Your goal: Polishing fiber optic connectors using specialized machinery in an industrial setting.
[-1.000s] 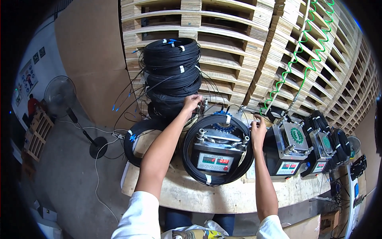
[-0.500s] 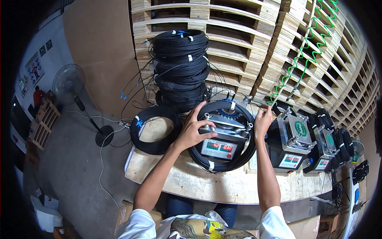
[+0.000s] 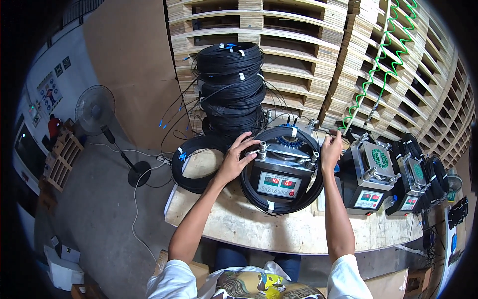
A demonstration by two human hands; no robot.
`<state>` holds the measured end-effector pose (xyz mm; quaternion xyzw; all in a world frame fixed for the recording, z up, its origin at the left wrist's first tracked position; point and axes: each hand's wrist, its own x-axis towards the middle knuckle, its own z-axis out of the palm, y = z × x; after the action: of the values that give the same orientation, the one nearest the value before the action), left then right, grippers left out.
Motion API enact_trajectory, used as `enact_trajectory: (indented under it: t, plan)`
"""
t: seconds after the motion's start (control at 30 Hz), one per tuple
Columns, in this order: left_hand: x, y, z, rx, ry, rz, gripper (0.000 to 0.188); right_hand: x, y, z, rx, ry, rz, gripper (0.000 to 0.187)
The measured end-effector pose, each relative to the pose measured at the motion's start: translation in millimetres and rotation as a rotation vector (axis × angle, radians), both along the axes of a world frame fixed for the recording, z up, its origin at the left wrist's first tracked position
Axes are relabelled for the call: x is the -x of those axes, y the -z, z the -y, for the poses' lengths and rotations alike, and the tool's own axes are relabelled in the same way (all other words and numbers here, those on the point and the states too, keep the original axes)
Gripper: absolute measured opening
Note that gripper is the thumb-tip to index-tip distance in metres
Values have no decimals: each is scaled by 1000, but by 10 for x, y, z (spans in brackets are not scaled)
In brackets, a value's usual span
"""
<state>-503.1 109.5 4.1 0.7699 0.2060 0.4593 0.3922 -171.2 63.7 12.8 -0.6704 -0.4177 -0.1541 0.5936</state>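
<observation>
A black polishing-type machine [image 3: 280, 185] with a lit red-digit panel stands on the wooden table in front of me. Around it hangs a coil of black cable [image 3: 247, 195] bound with white ties, its blue-tipped ends gathered on the machine's round top fixture [image 3: 288, 143]. My left hand [image 3: 234, 160] is at the machine's left corner, thumb and fingers apart beside a metal clamp post [image 3: 262, 149]. To the right of the coil, my right hand [image 3: 331, 152] is raised with fingertips pinched together; what they hold, if anything, is too small to make out.
Another black cable coil [image 3: 178, 169] lies left, before a tall stack of coils [image 3: 230, 92]. Two similar machines [image 3: 371, 172] stand to the right, with more coils beside them. Wooden pallets [image 3: 294, 55] rise behind; a green spiral hose [image 3: 377, 65] hangs there. A fan [image 3: 95, 110] stands left.
My left hand has drawn back left from over the machine's front to its left corner post. My right hand stays pinched at the right. The whole view has shifted slightly.
</observation>
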Motion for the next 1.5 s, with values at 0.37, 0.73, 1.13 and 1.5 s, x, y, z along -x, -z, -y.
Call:
enact_trajectory:
  t: [0.37, 0.73, 1.13, 1.5]
  plan:
    - [-47, -41, 282, -160, -432, -196, 18, 25, -16, -3, 65, 14, -36, 21]
    - [27, -32, 276, -266, -430, -275, 20, 32, 26, -7, 41, -8, -38, 20]
    - [-223, 157, 203, -170, -491, -76, 24, 882, -141, 851, 194, -179, 406, 21]
    - [-424, 459, 180, -438, -711, -1, 20, 504, 111, 1216, 148, -378, 249, 16]
